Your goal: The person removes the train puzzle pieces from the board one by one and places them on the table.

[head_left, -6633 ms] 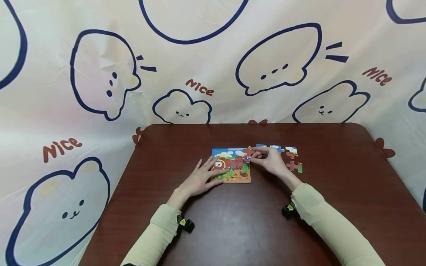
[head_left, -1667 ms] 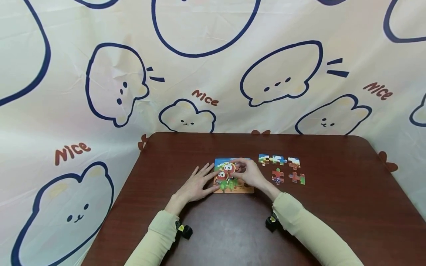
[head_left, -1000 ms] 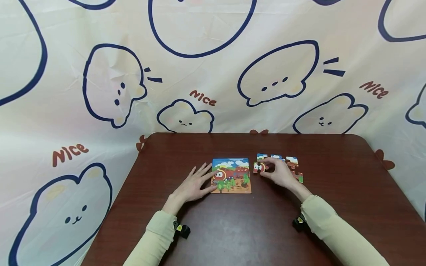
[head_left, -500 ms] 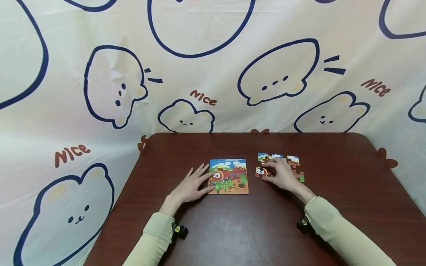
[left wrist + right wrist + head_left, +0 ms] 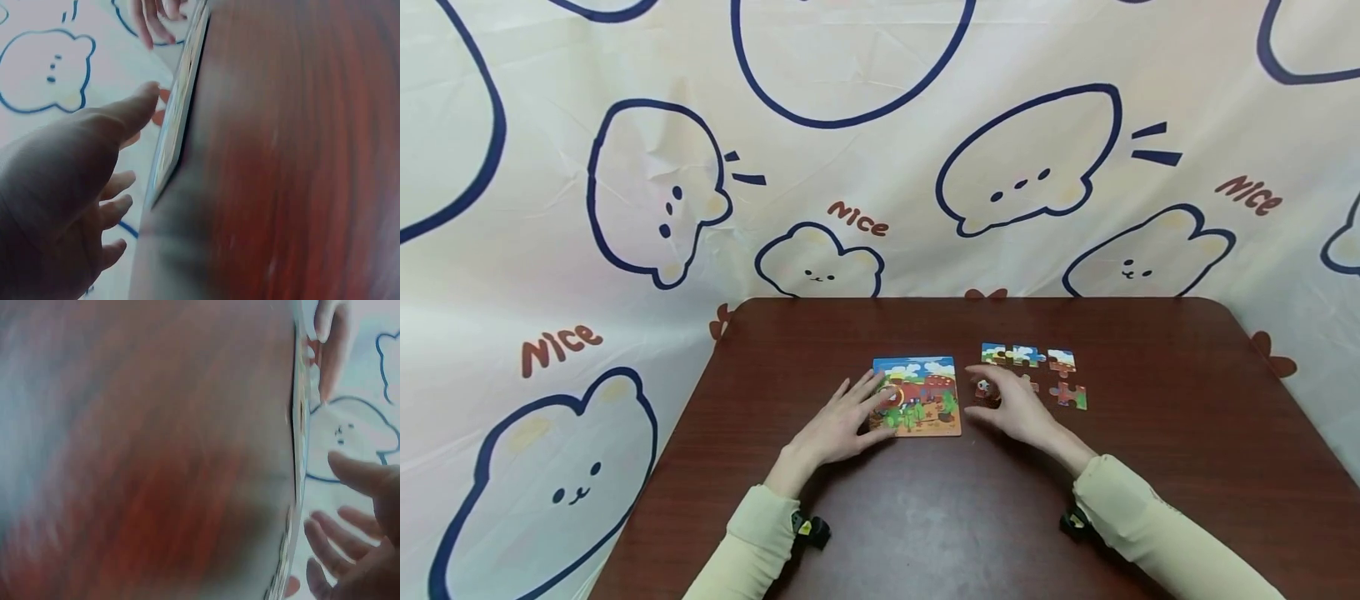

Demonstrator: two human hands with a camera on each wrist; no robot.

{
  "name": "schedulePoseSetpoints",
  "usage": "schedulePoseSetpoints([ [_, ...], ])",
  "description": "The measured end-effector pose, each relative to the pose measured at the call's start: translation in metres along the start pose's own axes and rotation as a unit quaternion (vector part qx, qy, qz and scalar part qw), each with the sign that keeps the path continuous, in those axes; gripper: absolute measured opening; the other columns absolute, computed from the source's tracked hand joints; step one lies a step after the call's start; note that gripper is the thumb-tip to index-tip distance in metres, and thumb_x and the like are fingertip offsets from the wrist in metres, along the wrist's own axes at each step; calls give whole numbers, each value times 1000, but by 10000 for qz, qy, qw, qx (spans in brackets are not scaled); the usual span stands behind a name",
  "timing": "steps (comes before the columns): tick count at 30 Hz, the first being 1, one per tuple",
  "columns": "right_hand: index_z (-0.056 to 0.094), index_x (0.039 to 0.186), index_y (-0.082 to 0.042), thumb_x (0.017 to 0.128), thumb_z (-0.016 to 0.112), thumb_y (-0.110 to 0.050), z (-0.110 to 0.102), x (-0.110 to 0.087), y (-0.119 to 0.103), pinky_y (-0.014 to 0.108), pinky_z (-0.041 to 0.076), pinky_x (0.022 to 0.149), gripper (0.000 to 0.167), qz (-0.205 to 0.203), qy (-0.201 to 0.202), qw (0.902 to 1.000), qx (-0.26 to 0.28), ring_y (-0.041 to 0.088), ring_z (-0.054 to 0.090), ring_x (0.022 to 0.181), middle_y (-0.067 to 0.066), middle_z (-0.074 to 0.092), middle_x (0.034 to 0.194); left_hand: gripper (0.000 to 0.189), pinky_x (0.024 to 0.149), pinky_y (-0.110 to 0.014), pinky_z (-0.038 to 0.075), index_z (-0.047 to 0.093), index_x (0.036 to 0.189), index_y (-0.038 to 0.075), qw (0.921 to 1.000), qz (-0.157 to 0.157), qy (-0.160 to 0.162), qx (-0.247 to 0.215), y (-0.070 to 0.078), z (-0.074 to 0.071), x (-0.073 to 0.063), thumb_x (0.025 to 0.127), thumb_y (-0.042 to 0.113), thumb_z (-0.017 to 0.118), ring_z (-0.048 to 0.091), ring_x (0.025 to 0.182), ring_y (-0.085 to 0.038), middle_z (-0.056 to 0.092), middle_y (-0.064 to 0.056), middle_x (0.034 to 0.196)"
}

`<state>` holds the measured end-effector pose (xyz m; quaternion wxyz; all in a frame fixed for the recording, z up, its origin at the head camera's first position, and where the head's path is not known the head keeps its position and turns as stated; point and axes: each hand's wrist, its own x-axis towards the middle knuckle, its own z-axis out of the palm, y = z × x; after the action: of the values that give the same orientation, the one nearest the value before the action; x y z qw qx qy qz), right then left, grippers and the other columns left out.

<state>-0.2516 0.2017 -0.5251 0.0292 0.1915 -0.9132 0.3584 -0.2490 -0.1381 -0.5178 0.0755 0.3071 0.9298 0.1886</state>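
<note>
A colourful jigsaw puzzle board [image 5: 934,392], printed with a red train, blue sky and green plants, lies flat on the table. My left hand [image 5: 831,429] is at its left edge, fingers spread and partly over the picture. In the left wrist view the thumb of my left hand [image 5: 75,181] points along the board. Between board and loose pieces, my right hand [image 5: 1022,410] has thumb and fingers apart, nothing between them; the right wrist view shows the same right hand [image 5: 359,534] spread. A puzzle piece with an eye [image 5: 982,387] lies partly hidden behind its fingers.
Several loose puzzle pieces lie right of the board: a blue-sky piece [image 5: 994,353], a cloud piece [image 5: 1027,356], a white-and-brown piece [image 5: 1062,360] and a red-green piece [image 5: 1072,396]. The brown table [image 5: 880,517] meets a patterned curtain [image 5: 910,167] behind.
My right hand lifted the piece with the eye off the board, set it among the loose pieces, let go and moved back left. My left hand stayed by the board.
</note>
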Motion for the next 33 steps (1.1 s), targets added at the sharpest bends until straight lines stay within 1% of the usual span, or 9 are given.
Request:
schedulePoseSetpoints([
  [5, 68, 146, -9, 96, 88, -35, 18, 1, 10, 33, 50, 76, 60, -825, -355, 9959, 78, 15, 61, 92, 11, 74, 125, 72, 138, -66, 21, 43, 171, 23, 9993, 305, -191, 133, 16, 5, 1, 109, 51, 66, 28, 171, -33, 34, -9, 181],
  [8, 68, 146, -11, 97, 87, -39, 25, 1, 10, 36, 50, 74, 60, -1210, -384, 9919, -28, 14, 62, 89, 11, 73, 127, 72, 138, -65, 23, 41, 172, 25, 9989, 277, -344, 186, 23, 9, 0, 109, 53, 64, 29, 171, -32, 35, -6, 181],
  [10, 68, 146, -10, 96, 88, -38, 29, 1, 8, 42, 55, 80, 60, -1280, -386, 9909, -128, 18, 66, 95, 13, 72, 132, 72, 138, -64, 24, 42, 172, 26, 9986, 229, -436, 200, 25, 12, -1, 109, 55, 64, 29, 171, -32, 35, -5, 181],
  [13, 68, 146, -7, 95, 89, -33, 29, 0, -4, 58, 57, 93, 62, -1086, -501, 9922, -341, 29, 70, 109, 16, 70, 135, 71, 138, -64, 24, 43, 171, 26, 9983, 187, -516, 200, 25, 15, -2, 109, 54, 64, 28, 171, -33, 36, -5, 181],
  [16, 69, 145, -5, 92, 92, -30, 31, 0, -13, 65, 53, 98, 63, -779, -544, 9938, -582, 33, 70, 116, 14, 71, 132, 69, 137, -65, 24, 45, 170, 24, 9986, 250, -457, 123, 24, 18, -4, 110, 52, 64, 28, 171, -35, 37, -7, 181],
  [20, 69, 145, -3, 90, 94, -25, 32, 1, -19, 55, 55, 91, 64, -503, -578, 9944, -728, 25, 69, 105, 11, 73, 122, 68, 137, -67, 23, 46, 170, 24, 9988, 457, -192, -50, 18, 24, -6, 111, 55, 60, 30, 170, -36, 39, -8, 180],
  [23, 69, 145, -1, 90, 94, -23, 34, 2, -21, 45, 57, 89, 64, -322, -654, 9951, -664, 22, 68, 103, 11, 72, 122, 68, 136, -69, 23, 46, 170, 24, 9986, 495, -53, -197, 16, 27, -8, 111, 57, 58, 30, 170, -37, 40, -9, 179],
  [28, 70, 145, -3, 91, 93, -22, 35, 3, -21, 32, 52, 81, 62, -9, -739, 9965, -401, 15, 61, 96, 8, 70, 120, 67, 136, -70, 22, 46, 169, 24, 9990, 282, -75, -343, 20, 28, -8, 110, 49, 64, 27, 171, -36, 38, -9, 180],
  [33, 71, 144, -3, 91, 93, -18, 35, 3, -21, 26, 43, 73, 60, 122, -786, 9968, -18, 12, 50, 87, 8, 66, 117, 66, 138, -68, 20, 46, 170, 25, 9994, 161, -22, -300, 20, 31, -8, 110, 43, 67, 25, 172, -33, 37, -6, 180],
])
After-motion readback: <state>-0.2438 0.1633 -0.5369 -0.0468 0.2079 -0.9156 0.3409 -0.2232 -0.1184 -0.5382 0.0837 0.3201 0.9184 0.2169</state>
